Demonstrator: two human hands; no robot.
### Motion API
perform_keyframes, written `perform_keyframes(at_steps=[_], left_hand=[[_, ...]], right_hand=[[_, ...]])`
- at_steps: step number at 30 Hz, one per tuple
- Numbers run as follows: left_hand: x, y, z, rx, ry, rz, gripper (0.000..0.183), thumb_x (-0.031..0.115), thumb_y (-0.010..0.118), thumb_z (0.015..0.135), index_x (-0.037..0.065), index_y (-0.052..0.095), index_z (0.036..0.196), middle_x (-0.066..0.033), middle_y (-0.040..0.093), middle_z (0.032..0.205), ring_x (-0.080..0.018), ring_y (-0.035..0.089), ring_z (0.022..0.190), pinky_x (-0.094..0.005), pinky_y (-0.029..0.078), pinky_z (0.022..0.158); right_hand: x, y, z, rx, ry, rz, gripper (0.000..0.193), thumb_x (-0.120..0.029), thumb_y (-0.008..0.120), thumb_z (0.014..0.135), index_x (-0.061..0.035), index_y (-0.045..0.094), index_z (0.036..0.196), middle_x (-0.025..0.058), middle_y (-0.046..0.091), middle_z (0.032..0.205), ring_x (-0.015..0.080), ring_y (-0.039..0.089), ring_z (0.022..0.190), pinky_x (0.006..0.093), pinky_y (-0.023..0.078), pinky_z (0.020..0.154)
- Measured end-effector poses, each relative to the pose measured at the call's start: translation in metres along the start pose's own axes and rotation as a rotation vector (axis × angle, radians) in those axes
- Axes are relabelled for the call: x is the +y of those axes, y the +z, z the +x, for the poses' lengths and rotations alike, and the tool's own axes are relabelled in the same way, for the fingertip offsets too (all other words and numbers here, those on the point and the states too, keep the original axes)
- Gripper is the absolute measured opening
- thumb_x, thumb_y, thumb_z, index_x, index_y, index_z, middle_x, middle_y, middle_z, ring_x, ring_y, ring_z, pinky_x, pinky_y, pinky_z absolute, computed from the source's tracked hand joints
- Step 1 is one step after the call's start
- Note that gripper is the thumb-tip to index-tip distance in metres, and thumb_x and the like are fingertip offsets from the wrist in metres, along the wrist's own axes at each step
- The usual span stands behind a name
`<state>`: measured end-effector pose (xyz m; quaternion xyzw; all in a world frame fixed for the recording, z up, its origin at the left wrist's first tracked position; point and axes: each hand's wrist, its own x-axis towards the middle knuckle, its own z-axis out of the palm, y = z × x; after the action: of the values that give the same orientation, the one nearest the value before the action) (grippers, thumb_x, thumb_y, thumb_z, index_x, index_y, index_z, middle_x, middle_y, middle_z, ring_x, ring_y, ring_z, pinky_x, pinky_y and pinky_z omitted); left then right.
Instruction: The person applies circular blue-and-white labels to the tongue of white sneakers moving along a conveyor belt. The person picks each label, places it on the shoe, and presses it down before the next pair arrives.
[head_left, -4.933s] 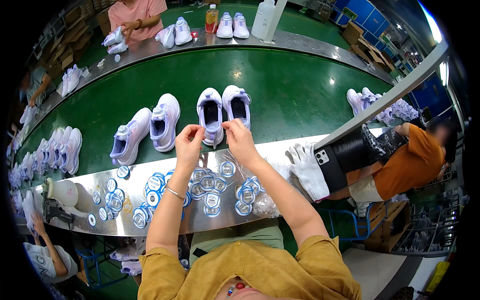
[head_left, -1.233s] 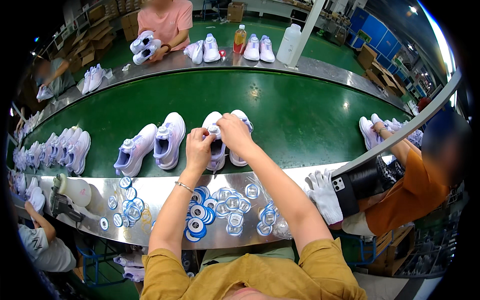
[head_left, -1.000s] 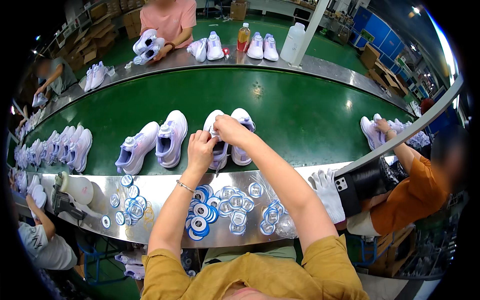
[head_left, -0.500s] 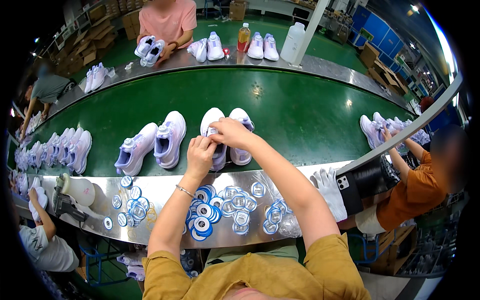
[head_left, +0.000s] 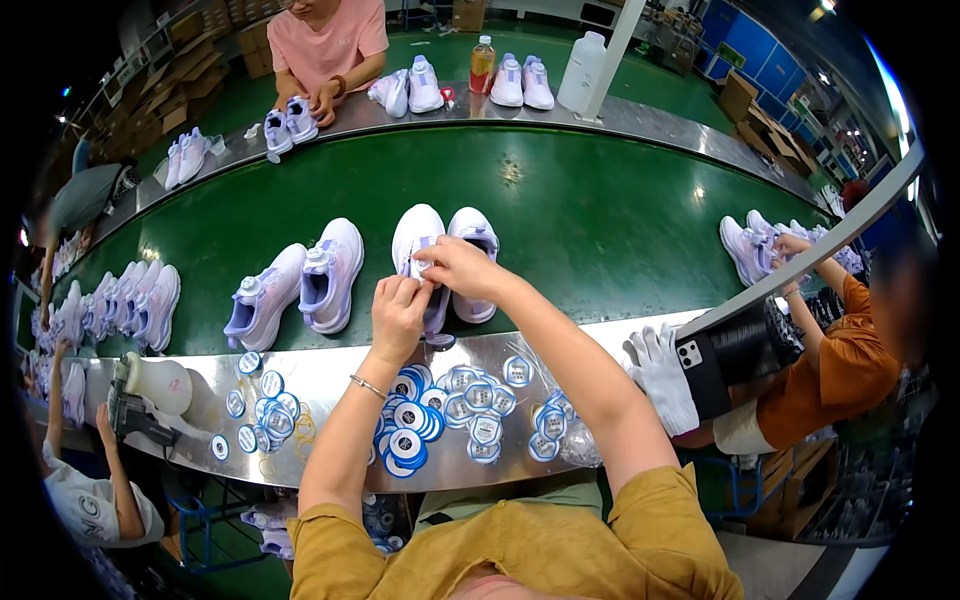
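Two white-and-lavender sneakers stand side by side on the green belt, toes pointing away from me. Over the left one (head_left: 414,228), both of my hands meet at the tongue and dial. My left hand (head_left: 400,312) is closed in a pinch near the shoe's opening. From the right, my right hand (head_left: 462,268) reaches in with its fingertips pressed together at the tongue. Whatever lies between the fingertips is too small or hidden. The right sneaker (head_left: 473,300) stands beside my right hand, partly covered. Below my wrists lie several round blue-and-white tags (head_left: 408,442) on the metal ledge.
Another sneaker pair (head_left: 333,275) stands left; more line the belt's far left. A spray gun (head_left: 140,410), rubber bands (head_left: 302,432), white gloves (head_left: 660,375) and a phone (head_left: 690,353) lie along the ledge. Co-workers sit across and at both sides; a metal rail (head_left: 800,270) crosses the right.
My hands stay at the left sneaker's tongue with little movement. Across the belt, the person in pink has lowered a pair of sneakers onto the far ledge. The person at lower left has moved their arms.
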<state>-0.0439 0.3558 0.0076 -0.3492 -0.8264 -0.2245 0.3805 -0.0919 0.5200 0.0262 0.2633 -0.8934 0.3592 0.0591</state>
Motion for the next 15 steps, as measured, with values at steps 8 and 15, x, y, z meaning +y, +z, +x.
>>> perform_keyframes(at_steps=[8,15], left_hand=[[-0.003,0.002,-0.004,0.031,-0.037,-0.006,0.02,0.004,0.059,0.068,0.001,0.064,0.087,-0.0059,0.054,0.083,-0.0239,0.053,0.082,-0.0354,0.044,0.072],[-0.006,-0.001,-0.012,0.033,-0.045,0.003,0.021,0.004,0.06,0.067,0.001,0.065,0.087,-0.0058,0.054,0.083,-0.0237,0.054,0.083,-0.0361,0.044,0.072]], right_hand=[[-0.01,0.007,-0.006,0.105,0.007,0.003,0.033,-0.031,0.068,0.077,-0.0007,0.059,0.086,0.0163,0.059,0.083,0.032,0.057,0.082,0.0418,0.045,0.07],[-0.029,0.006,0.002,0.01,0.18,-0.136,0.032,-0.017,0.064,0.081,-0.0058,0.062,0.111,0.0144,0.054,0.089,0.028,0.054,0.084,0.0367,0.044,0.072]])
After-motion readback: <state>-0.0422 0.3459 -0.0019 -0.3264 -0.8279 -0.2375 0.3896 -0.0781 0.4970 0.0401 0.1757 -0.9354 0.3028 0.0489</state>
